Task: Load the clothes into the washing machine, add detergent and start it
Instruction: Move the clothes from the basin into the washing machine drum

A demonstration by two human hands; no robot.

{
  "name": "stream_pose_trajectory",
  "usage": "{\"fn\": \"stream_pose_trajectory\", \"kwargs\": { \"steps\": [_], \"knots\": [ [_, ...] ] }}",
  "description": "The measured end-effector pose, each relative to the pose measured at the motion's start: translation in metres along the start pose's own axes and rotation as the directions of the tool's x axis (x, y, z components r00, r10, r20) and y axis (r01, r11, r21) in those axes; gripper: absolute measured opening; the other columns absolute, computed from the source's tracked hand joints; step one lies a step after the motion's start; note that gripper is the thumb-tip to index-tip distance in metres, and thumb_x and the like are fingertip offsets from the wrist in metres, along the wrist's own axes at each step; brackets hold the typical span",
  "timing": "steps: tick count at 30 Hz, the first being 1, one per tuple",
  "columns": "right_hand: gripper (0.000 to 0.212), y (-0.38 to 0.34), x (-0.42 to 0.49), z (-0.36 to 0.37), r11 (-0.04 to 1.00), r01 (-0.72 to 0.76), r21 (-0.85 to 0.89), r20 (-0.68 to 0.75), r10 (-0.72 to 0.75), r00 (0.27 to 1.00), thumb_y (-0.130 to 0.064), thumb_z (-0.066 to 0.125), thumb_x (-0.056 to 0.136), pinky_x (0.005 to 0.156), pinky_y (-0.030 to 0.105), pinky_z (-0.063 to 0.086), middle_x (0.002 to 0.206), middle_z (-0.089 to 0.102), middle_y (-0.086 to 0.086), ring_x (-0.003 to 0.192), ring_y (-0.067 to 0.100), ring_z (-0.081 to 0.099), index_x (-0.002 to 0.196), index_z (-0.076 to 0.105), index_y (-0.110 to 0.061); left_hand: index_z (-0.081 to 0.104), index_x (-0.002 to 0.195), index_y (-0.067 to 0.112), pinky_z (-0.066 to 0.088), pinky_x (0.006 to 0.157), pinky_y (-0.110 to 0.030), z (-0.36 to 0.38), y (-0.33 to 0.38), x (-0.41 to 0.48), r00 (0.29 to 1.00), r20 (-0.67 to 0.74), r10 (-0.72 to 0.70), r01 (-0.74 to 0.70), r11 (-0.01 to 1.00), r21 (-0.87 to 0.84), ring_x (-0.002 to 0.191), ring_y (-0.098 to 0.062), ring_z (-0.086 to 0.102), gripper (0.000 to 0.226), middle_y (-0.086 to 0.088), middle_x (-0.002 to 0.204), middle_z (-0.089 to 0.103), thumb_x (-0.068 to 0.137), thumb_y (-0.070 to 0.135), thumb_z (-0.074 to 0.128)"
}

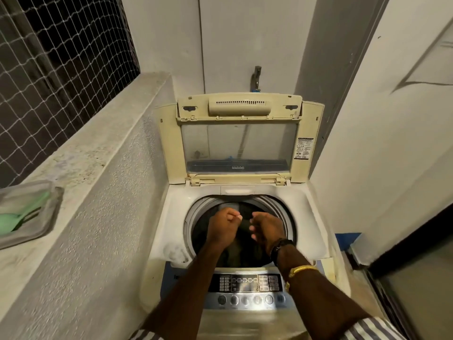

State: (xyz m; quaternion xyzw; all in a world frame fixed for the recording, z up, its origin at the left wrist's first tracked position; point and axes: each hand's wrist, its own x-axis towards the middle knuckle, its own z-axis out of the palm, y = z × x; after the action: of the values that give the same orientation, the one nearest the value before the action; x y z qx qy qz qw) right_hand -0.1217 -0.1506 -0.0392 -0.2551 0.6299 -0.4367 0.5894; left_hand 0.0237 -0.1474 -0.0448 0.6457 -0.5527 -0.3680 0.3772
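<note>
A cream top-loading washing machine (171,217) stands with its lid (239,143) raised against the wall. Dark clothes (259,207) fill the round drum, and a grey piece (229,207) lies at its far side. My left hand (224,227) and my right hand (267,229) hover close together over the drum mouth, fingers curled. Both grip a dark garment (245,227) that stretches between them and hangs down into the drum. The control panel (245,283) with its row of round buttons sits under my forearms.
A concrete ledge (98,168) runs along the left, with netting over the window above it. A clear container (49,217) holding a green scoop (14,222) rests on the ledge. A tap (256,77) juts from the back wall. A dark door frame (416,241) stands at right.
</note>
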Motion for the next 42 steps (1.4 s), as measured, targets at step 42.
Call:
{"fn": "stream_pose_trajectory", "kwargs": {
  "steps": [42],
  "knots": [
    [0.006, 0.031, -0.211, -0.193, 0.91, 0.414, -0.008, -0.25, -0.403, 0.88, -0.019, 0.072, 0.089, 0.061, 0.031, 0.056, 0.085, 0.076, 0.006, 0.072, 0.019, 0.066, 0.091, 0.076, -0.016, 0.07, 0.089, 0.013, 0.059, 0.068, -0.033, 0.102, 0.112, -0.218, 0.955, -0.014, 0.296, -0.296, 0.949, -0.104, 0.073, -0.018, 0.07, 0.009, -0.001, 0.08, 0.072, 0.093, 0.019, 0.066]
  ]
}}
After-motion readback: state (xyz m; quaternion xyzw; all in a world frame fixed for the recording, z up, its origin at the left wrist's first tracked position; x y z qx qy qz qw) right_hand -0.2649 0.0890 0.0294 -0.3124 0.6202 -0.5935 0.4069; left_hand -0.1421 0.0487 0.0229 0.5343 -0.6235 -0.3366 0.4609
